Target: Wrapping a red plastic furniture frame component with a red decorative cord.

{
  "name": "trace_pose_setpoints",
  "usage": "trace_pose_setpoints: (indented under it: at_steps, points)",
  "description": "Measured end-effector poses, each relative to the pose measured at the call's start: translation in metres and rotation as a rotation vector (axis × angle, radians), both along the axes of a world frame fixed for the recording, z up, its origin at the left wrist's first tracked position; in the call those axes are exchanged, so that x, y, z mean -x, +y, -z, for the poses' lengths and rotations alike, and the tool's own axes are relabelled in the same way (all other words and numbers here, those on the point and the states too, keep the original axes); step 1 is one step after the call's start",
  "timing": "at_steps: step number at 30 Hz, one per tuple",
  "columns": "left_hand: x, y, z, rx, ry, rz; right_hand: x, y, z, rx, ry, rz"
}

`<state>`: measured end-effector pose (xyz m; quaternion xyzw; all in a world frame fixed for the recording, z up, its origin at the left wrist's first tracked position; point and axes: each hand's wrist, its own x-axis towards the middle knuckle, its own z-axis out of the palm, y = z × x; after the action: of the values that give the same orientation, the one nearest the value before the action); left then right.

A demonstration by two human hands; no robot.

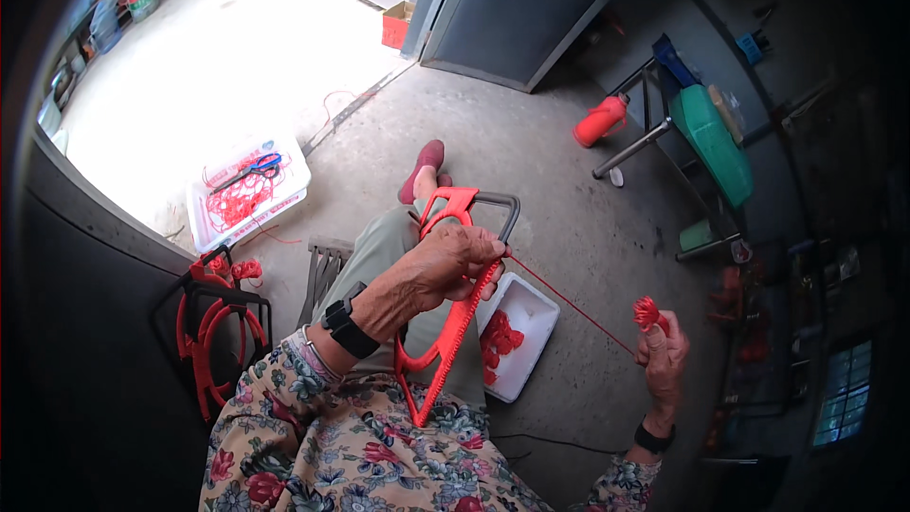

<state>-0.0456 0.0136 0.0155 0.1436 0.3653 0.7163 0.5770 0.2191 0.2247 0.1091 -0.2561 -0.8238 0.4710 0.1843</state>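
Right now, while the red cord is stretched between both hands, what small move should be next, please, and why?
Probably the right hand should pass its cord bundle around the frame, close to the left hand. The red cord looks taut from the left hand's fingertips to the right hand, and the left hand grips the frame there.

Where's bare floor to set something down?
Free: floor between the red flask and the nearer white tray; floor between the shoe and the grey door. Crowded: left side, with the scissors tray and red frames; a taut red cord spans left hand to right hand.
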Motion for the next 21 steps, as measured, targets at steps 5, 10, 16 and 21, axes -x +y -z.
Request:
trace_pose_setpoints:
  at_steps: [5,10,16,21]
  points:
    - [-0.006,0.000,-0.006,0.012,0.002,-0.049,0.062,0.015,0.008,-0.511,-0.100,0.024]
    - [-0.009,-0.007,-0.011,0.075,0.001,-0.251,0.149,-0.025,-0.034,-0.545,-0.083,-0.170]
    - [0.012,0.001,-0.005,-0.045,0.403,-0.640,0.234,-0.043,-0.024,-0.840,0.039,-0.748]
    - [0.029,0.021,0.011,-0.075,0.419,-0.556,0.246,-0.038,-0.007,-0.755,-0.040,-0.774]
